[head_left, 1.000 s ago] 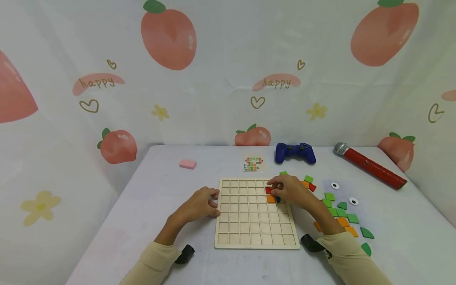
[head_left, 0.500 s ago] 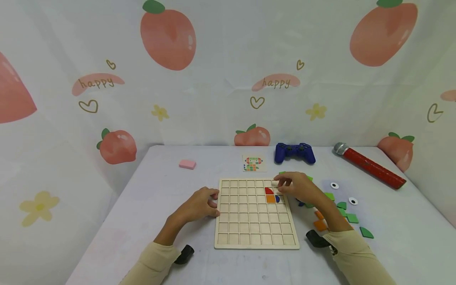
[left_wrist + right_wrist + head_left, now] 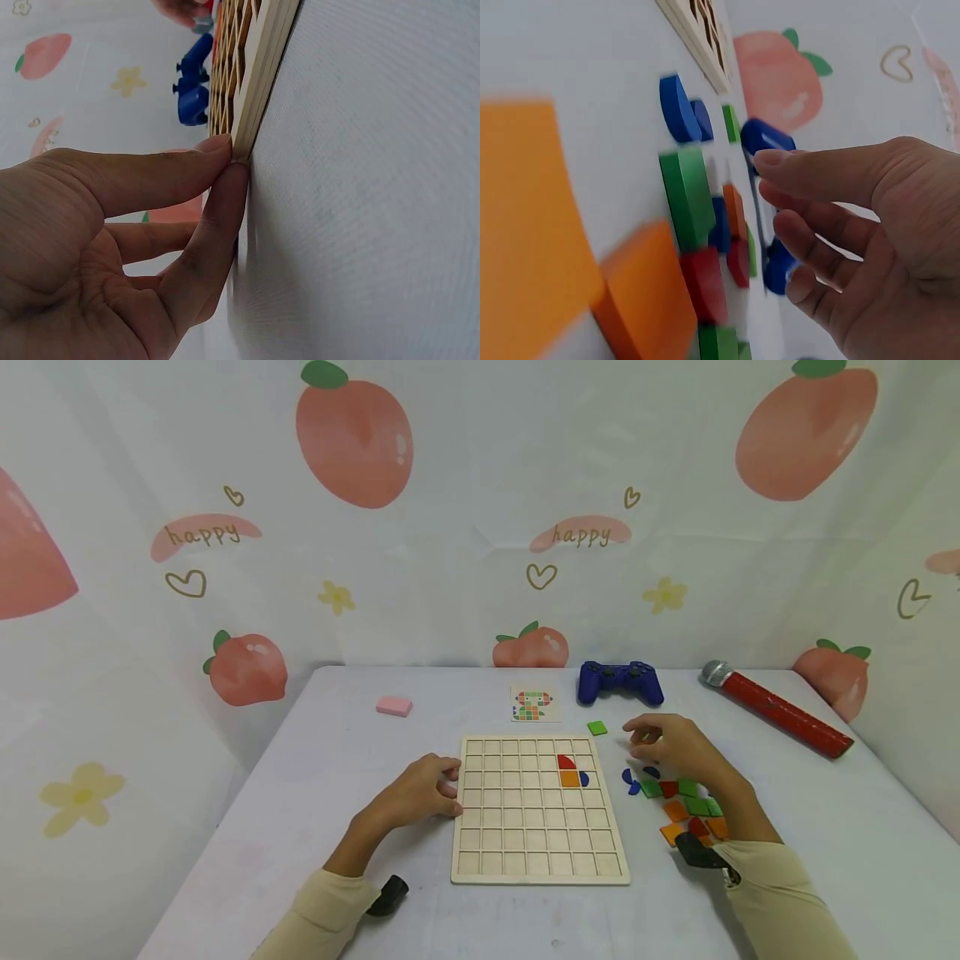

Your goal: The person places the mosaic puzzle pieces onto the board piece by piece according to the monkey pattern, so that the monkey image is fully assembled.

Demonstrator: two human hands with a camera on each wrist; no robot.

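Observation:
My left hand [image 3: 420, 791] rests at the left edge of a wooden grid board [image 3: 517, 842]; its thumb and forefinger touch the rim in the left wrist view. On the board sit a red quarter-round tile [image 3: 566, 762], an orange square tile [image 3: 570, 778] and a blue rounded tile [image 3: 584, 779]. Right of the board, my right hand [image 3: 678, 750] hovers above the table with loosely curled fingers and nothing visible between them. Below it lie blue tiles [image 3: 627, 776], green tiles [image 3: 697, 807], red and orange tiles [image 3: 676, 811]. The forearm hides some tiles.
A lone green square tile [image 3: 597, 727] lies by the board's far right corner. Behind the board are a picture card [image 3: 534, 703] and a blue game controller [image 3: 620, 683]. A red microphone [image 3: 783, 712] lies far right, a pink block [image 3: 394, 706] far left.
My right hand has moved right, off the board to above the loose tiles, uncovering the red, orange and blue tiles on the grid. The left hand has stayed at the board's edge.

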